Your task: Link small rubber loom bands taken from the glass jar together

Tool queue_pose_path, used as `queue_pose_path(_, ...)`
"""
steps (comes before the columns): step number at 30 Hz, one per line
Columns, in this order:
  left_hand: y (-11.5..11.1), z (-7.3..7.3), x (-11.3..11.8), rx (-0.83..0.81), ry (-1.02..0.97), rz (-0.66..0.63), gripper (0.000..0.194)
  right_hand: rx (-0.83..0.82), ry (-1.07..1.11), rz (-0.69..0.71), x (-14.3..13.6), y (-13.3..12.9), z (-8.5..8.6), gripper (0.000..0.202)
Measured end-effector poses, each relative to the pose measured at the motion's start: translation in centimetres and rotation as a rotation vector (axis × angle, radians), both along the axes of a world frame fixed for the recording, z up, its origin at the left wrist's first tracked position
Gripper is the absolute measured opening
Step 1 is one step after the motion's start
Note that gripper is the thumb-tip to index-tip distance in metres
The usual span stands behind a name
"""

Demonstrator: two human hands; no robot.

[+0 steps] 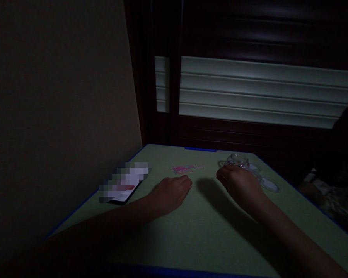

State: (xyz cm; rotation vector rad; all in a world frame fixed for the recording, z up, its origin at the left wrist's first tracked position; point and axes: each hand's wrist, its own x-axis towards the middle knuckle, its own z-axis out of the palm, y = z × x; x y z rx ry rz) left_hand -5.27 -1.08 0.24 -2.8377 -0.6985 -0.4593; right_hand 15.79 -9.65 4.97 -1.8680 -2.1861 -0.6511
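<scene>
My left hand rests low over the pale green tabletop, its fingers curled together. Whatever those fingers hold, if anything, is hidden. Just beyond it lies a pink patch with thin strands, too dim to tell whether loose pieces or a print. My right hand hovers above the table with fingertips pinched, casting a shadow to its left; nothing in the pinch can be made out. Right behind it stands a small clear jar, partly covered by the hand, with small coloured bits low inside.
A clear round lid or dish lies to the right of the jar. On the left, a phone with a lit, blurred screen lies near the blue table edge. A wall flanks the left; dark wood panelling stands behind.
</scene>
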Motion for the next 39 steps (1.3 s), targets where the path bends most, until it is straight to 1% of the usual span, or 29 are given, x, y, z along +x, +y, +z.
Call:
queue_pose_path(3,0.2,-0.1,0.0,0.059,0.04,0.015,0.023,0.057,-0.045,-0.156,1.0,-0.6,0.7,0.013)
queue_pose_path(7,0.3,-0.2,0.0,0.083,0.073,0.024,0.022,0.103,-0.107,-0.344,2.2,-1.2,1.5,0.011)
queue_pose_path(10,0.4,-0.4,0.0,0.095,0.091,0.017,0.021,0.146,-0.133,-0.443,2.7,-1.5,1.9,0.014)
queue_pose_path(14,0.4,-0.3,0.0,0.097,0.095,0.018,0.021,0.192,-0.148,-0.49,3.0,-1.9,2.2,0.019)
queue_pose_path(17,0.3,-0.2,0.0,0.091,0.101,0.025,0.021,0.192,-0.154,-0.524,3.2,-2.0,2.3,0.021)
queue_pose_path(24,0.3,-0.2,0.0,0.079,0.117,0.026,0.022,0.101,-0.123,-0.59,3.8,-1.8,2.0,0.02)
queue_pose_path(34,0.4,-0.4,-0.1,0.075,0.106,0.02,0.021,0.038,-0.08,-0.604,4.1,-1.4,1.5,0.021)
queue_pose_path(39,0.2,-0.1,0.0,0.069,0.108,0.02,0.021,0.048,-0.099,-0.582,3.9,-1.4,1.7,0.022)
